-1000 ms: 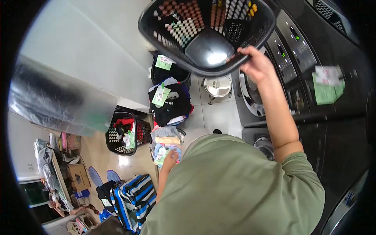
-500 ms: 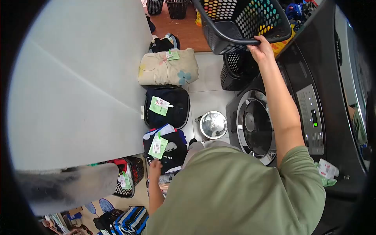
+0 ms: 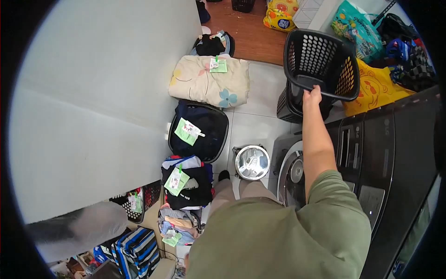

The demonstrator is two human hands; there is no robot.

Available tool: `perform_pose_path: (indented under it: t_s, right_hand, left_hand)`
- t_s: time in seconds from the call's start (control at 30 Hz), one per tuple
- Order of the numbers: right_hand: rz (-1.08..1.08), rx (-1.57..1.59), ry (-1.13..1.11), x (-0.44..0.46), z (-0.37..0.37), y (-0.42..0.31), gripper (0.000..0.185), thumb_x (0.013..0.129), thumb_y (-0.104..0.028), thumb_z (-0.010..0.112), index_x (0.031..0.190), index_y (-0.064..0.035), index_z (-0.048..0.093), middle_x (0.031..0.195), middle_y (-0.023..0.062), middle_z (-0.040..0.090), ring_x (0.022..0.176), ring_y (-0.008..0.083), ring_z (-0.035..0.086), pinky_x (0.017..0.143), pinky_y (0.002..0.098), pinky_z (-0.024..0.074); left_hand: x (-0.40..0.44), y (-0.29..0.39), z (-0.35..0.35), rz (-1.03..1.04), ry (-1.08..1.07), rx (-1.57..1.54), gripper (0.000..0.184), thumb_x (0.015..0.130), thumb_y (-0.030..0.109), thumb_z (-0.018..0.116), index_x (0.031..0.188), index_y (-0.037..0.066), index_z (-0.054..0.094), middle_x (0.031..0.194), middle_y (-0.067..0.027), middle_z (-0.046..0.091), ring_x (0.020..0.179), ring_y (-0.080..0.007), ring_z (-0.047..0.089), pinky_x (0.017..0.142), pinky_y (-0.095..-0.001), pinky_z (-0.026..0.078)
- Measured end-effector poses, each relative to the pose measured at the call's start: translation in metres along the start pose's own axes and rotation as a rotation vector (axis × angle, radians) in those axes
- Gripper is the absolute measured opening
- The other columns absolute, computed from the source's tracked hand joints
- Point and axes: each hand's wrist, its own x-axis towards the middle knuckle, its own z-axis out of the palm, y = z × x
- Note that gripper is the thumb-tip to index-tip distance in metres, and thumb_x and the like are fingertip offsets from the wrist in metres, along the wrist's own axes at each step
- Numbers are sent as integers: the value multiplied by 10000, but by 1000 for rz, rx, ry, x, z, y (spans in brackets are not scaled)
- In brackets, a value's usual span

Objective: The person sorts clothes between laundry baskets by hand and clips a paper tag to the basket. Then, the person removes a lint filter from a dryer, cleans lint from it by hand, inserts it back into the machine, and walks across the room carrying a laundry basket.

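Note:
My right hand (image 3: 312,95) grips the near rim of an empty black laundry basket (image 3: 320,58), its fingers wrapped round the edge. That basket is tilted and hangs right above another black basket (image 3: 289,104) standing on the floor tiles. My left hand is hidden at the lower edge, beside my shirt. To the left, a row holds a cream floral bundle (image 3: 209,80), a black basket of dark clothes (image 3: 200,132), a stack of dark clothes (image 3: 188,186) and lighter clothes (image 3: 179,223), with green tags on them.
A round metal-topped stool (image 3: 252,162) stands on the tiles. Black washing machines (image 3: 385,139) line the right side. Yellow (image 3: 369,88) and teal (image 3: 357,30) bags lie beyond them. A white wall (image 3: 102,93) rises at left; a striped bag (image 3: 137,251) is at lower left.
The basket in my right hand has come lower, over the floor basket. My view has shifted forward, toward the bags. My left hand has dropped out of sight.

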Motion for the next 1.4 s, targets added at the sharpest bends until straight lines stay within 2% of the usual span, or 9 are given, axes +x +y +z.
perform_pose_path:
  t_s: [0.2, 0.33, 0.4, 0.47, 0.67, 0.8, 1.0, 1.17, 1.4]
  right_hand:
    - [271, -198, -21, 95, -75, 17, 635, 953, -496, 480, 1423, -91, 346, 1443, 144, 409, 1238, 434, 467, 905, 761, 362]
    - [146, -943, 373, 56, -48, -17, 700, 844, -388, 715, 1334, 33, 444, 1410, 203, 420, 1247, 373, 470, 939, 673, 400]
    - [-306, -1295, -119, 110, -102, 6, 564, 861, -230, 696, 1306, 32, 469, 1035, 132, 638, 844, 259, 640, 704, 420, 533]
    - [-42, -1278, -459, 87, -128, 16, 326, 883, -202, 662, 1150, -50, 551, 704, -17, 506, 516, 58, 438, 436, 217, 338]
    - [664, -1767, -1320, -14, -264, 66, 210, 892, -230, 582, 1016, -65, 623, 798, 72, 619, 633, 184, 586, 554, 318, 491]
    - [221, -2289, -2263, -140, -306, 66, 376, 855, -287, 611, 1084, 10, 637, 801, 147, 683, 714, 241, 679, 676, 404, 533]
    - [394, -2109, -1851, -348, -315, -1, 315, 848, -182, 650, 1088, 22, 652, 840, 158, 700, 700, 206, 672, 667, 337, 534]
    - [110, -2062, -2559, -268, -381, 86, 376, 856, -170, 664, 1175, 21, 609, 852, 146, 688, 714, 187, 659, 627, 304, 522]
    - [117, -2288, -2396, -397, -347, 79, 375, 855, -168, 663, 1176, 19, 610, 826, 140, 683, 713, 183, 661, 615, 303, 518]
  left_hand:
    - [-68, 2, 56, -157, 46, -151, 396, 884, 265, 560, 1156, -21, 597, 920, -137, 650, 855, -205, 624, 751, -320, 494]
    - [-117, -13, 75, -188, 103, -248, 407, 890, 266, 565, 1186, -13, 586, 923, -126, 651, 849, -204, 625, 751, -313, 494]
    - [-133, -18, 86, -160, 144, -285, 413, 893, 266, 568, 1201, -9, 580, 924, -121, 652, 845, -204, 625, 750, -310, 494]
    - [-148, -9, 97, -117, 192, -322, 419, 896, 267, 571, 1216, -5, 574, 925, -116, 652, 842, -203, 626, 750, -307, 494]
    - [-178, -20, 127, -199, 70, -560, 466, 923, 333, 586, 1315, 86, 536, 1118, -141, 666, 950, -224, 656, 829, -351, 512]
    - [-188, -108, 155, -220, 210, -539, 473, 921, 363, 568, 1302, 84, 542, 1082, -163, 679, 926, -259, 664, 821, -371, 519]
    - [-198, -266, 205, -408, 270, -849, 471, 884, 380, 603, 1246, 79, 586, 977, -183, 696, 798, -228, 684, 775, -371, 529]
    - [-194, -391, 259, -614, 621, -900, 372, 894, 323, 547, 1113, 38, 641, 1044, -176, 677, 897, -299, 661, 805, -402, 527]
    - [-216, -348, 259, -636, 656, -1533, 337, 890, 227, 561, 1145, 9, 598, 876, -113, 644, 693, -208, 642, 621, -334, 514]
